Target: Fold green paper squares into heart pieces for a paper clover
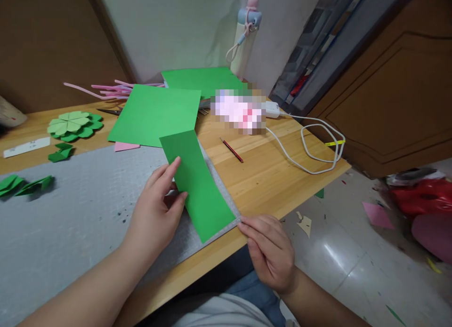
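A folded strip of green paper [197, 183] lies on a grey mat [70, 223] at the right corner of a wooden table [268, 176]. My left hand [158, 209] rests on the strip's left edge, thumb and fingers pressing it down. My right hand [270, 249] pinches the strip's near right corner at the mat's corner, its fingers curled and pressed together.
Larger green sheets [155, 113] lie behind the strip, over a pink sheet [126, 146]. A folded green paper clover [74, 124] and small folded green pieces [24, 185] sit at left. A red pencil [232, 150], scissors [109, 111], a white cable [310, 148] and a bottle [245, 40] lie further back.
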The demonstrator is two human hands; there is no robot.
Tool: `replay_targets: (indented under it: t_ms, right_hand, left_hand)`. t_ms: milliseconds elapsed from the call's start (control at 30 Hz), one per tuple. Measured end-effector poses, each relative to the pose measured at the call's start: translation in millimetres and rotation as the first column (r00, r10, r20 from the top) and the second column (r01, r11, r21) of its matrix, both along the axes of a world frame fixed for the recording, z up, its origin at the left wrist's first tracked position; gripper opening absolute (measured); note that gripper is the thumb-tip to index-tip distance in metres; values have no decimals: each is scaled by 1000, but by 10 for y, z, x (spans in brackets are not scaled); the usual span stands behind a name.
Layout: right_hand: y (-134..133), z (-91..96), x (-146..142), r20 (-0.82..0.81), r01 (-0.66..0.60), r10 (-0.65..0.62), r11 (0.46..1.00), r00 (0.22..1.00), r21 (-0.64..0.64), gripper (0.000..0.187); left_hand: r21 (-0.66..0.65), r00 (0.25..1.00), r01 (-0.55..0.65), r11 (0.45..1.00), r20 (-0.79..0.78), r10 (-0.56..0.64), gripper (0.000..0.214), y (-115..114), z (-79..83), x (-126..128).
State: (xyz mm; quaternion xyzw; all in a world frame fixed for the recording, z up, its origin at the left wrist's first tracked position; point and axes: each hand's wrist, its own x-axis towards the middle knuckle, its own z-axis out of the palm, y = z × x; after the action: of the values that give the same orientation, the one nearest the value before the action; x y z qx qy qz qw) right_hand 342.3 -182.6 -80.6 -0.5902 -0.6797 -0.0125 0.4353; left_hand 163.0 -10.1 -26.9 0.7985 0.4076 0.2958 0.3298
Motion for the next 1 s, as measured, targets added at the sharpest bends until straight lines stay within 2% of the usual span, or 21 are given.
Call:
replay_targets:
  t_ms: [467,700,800,867,933,1000]
  right_hand:
    - [25,-80,15,5,12,-13,998,1000,67,44]
    - [22,-15,10,5,30,-30,1000,1000,6,42]
    - [20,34,2,0,26,-27,999,1000,-38,43]
    - [17,76,-19,-52,49,-53,996,997,-73,43]
    - [29,132,-58,-172,99,-114,990,978,-96,43]
    - [76,207,-121,-349,135,-174,982,921,-132,45]
  left_hand:
    - [82,998,12,997,-63,-6,59,12,-20,48]
    - [78,998,4,997,-62,1,59,12,-13,55]
    - [-5,1000,-28,1000,1,28,59,-10,16,62]
    - [-129,991,-55,990,116,70,59,-38,49,70]
    - [-279,957,-63,958,256,137,59,-78,91,80]
    - [-373,910,-63,926,359,207,57,-129,136,89]
